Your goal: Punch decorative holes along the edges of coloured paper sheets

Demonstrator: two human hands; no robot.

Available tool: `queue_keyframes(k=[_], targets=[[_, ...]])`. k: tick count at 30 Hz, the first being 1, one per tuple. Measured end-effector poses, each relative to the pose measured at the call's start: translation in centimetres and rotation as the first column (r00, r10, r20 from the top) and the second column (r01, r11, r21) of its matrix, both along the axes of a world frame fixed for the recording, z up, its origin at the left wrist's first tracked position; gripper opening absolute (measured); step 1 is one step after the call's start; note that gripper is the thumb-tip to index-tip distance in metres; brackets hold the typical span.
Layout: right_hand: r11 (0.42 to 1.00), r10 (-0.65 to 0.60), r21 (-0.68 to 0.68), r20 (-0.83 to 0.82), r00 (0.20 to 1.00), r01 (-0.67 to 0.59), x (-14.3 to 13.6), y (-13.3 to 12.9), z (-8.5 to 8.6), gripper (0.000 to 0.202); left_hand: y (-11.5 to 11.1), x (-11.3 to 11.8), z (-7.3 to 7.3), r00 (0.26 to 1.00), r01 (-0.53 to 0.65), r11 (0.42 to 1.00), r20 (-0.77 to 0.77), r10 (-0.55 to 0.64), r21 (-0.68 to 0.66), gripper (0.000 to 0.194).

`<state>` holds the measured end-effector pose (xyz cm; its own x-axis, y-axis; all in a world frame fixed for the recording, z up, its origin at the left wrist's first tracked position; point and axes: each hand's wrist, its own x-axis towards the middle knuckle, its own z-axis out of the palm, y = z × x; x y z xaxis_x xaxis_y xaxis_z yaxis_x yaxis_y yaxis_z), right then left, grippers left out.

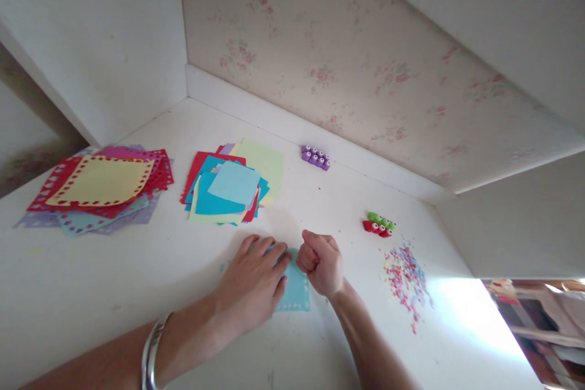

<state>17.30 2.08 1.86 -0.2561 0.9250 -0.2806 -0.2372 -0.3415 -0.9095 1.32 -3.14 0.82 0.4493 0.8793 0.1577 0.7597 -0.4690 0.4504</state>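
Note:
A light blue paper [294, 292] lies flat on the white table, with a row of small punched marks along its lower and right edges. My left hand [253, 277] rests over its left part, palm down with the fingers spread, and hides much of it. At the paper's upper right edge my right hand [321, 262] is curled into a fist. Whatever may be inside the fist is hidden. Small light blue bits [222, 267] show just left of my left hand.
Decorated papers [105, 180] are piled at far left, and plain coloured papers [234, 186] nearer the middle. A purple eyed object [315, 157] sits by the wall. Green and red eyed objects [380, 225] stand at right, near scattered confetti [406, 277].

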Motion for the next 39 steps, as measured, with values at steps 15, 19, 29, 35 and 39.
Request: queue_keyframes(k=[15,19,29,35,39], targets=[[0.999,0.004,0.046,-0.122,0.993,0.002,0.4,0.0,1.7,0.059,-0.3,-0.1,0.3,0.999,-0.002,0.998,-0.037,0.005,0.058,0.030],[0.945,-0.117,0.327,0.271,0.956,0.023,2.4,-0.7,3.4,0.050,-0.4,-0.2,0.2,0.999,0.014,0.997,-0.042,-0.011,0.079,0.028],[0.766,-0.227,0.445,0.862,0.454,-0.463,7.2,-3.5,1.0,0.021,-0.4,-0.3,0.5,0.999,0.028,0.994,-0.034,-0.025,0.101,0.028],[0.803,-0.275,0.478,0.826,0.492,-0.355,9.8,-3.2,1.5,0.021,-0.3,-0.4,0.4,0.999,0.027,0.995,-0.030,-0.025,0.092,0.029],[0.846,-0.349,0.498,0.788,0.507,-0.191,12.5,-1.8,1.9,0.024,-0.2,-0.3,0.2,0.999,0.028,0.996,-0.040,-0.025,0.085,0.030]])
